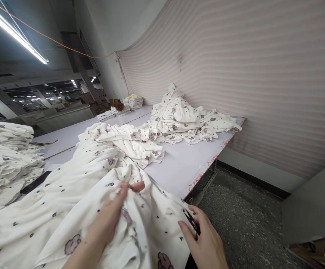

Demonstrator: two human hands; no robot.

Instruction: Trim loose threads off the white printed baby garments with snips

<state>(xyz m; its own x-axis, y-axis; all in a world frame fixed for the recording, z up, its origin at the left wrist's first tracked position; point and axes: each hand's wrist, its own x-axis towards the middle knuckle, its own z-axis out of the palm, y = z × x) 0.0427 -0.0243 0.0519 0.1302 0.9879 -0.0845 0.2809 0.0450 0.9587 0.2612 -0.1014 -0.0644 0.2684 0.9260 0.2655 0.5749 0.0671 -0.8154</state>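
White fabric [95, 198] printed with small dark marks and pinkish-grey animal figures lies bunched over the near part of the table. My left hand [113, 211] is closed on a gathered fold of this fabric, its thumb and fingertips pointing to the right. Beside the fabric's right edge, my right hand [206, 239] holds a pair of dark thread snips [192, 221] between thumb and fingers. The blades point up and left, close to the cloth; whether they touch it I cannot tell.
A heap of the same printed fabric [176, 116] sits farther back on the pale table [179, 164]. Stacked white cloth pieces [5, 160] stand at the left, near a dark flat object [35, 183]. Folded stacks [133, 101] lie at the back. A striped cloth [235, 67] hangs along the right.
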